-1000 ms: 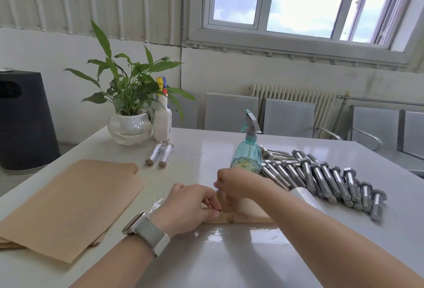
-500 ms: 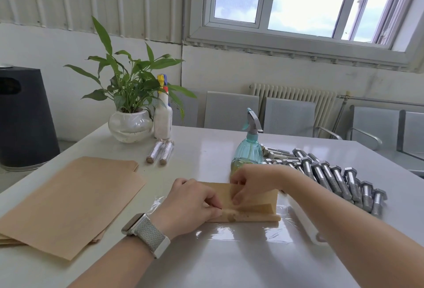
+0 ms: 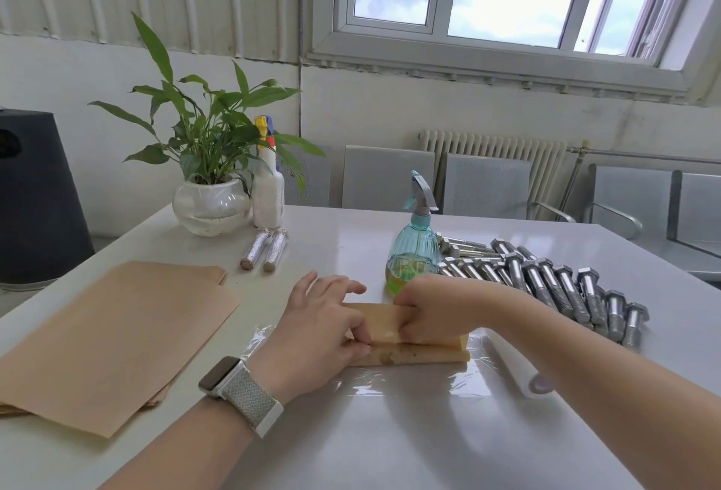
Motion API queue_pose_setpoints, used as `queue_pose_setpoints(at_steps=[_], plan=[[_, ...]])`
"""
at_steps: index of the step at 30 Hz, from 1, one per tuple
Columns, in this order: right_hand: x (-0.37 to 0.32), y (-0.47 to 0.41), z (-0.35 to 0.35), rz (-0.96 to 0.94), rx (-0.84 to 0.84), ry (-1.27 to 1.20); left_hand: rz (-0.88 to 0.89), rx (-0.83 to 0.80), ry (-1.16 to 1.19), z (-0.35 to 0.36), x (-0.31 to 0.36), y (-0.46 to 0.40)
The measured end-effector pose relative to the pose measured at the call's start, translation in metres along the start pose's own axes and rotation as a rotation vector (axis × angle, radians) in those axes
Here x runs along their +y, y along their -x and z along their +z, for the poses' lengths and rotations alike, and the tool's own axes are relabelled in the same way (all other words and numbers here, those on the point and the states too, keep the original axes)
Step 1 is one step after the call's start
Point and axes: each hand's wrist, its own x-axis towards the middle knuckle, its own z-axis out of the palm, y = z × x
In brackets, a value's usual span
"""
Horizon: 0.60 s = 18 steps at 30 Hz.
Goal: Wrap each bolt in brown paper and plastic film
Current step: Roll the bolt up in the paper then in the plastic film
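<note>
- Plastic film sheet point(image 3: 409, 382) lies flat on the white desk point(image 3: 351, 446), nearest the viewer, under the paper roll.
- Brown paper roll point(image 3: 423, 353) lies on the film, long axis left-right across the view; bolt inside not visible.
- Left hand point(image 3: 324, 337), watch point(image 3: 240, 392) on the wrist, sits at the roll's left end; its grip pinches the paper edge with thumb and forefinger, other fingers spread flat past the roll.
- Right hand point(image 3: 437, 310) sits on the roll's middle, touching the left hand; fingers curled down onto the folded paper, pressing it.
- Roll's right end sticks out clear of both hands.
- Film roll point(image 3: 519, 368) lies right of the paper, partly hidden by the right forearm.
- Stack of brown paper sheets point(image 3: 113, 341) lies flat at left, well apart.
- Teal spray bottle point(image 3: 414, 251) stands just behind the right hand.
- Pile of bare bolts point(image 3: 554, 282) lies at right, shanks mostly pointing away from the viewer.
- Two wrapped bolts point(image 3: 265, 249) lie side by side farther back.
- Potted plant point(image 3: 210, 193) and white spray bottle point(image 3: 268, 189) stand at the far edge.
</note>
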Motion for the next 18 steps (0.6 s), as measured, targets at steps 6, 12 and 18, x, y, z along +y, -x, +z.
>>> queue_pose_setpoints(at_steps=[6, 12, 18], plan=[[-0.003, 0.007, 0.012, -0.031, 0.097, 0.051, 0.023, 0.007, -0.009, -0.001, -0.001, -0.001], [-0.005, 0.009, 0.027, -0.040, 0.188, 0.151, 0.050, 0.050, -0.041, 0.003, -0.003, 0.000], [-0.010, 0.012, 0.028, -0.014, 0.231, 0.137, 0.132, 0.126, -0.111, 0.005, -0.003, 0.002]])
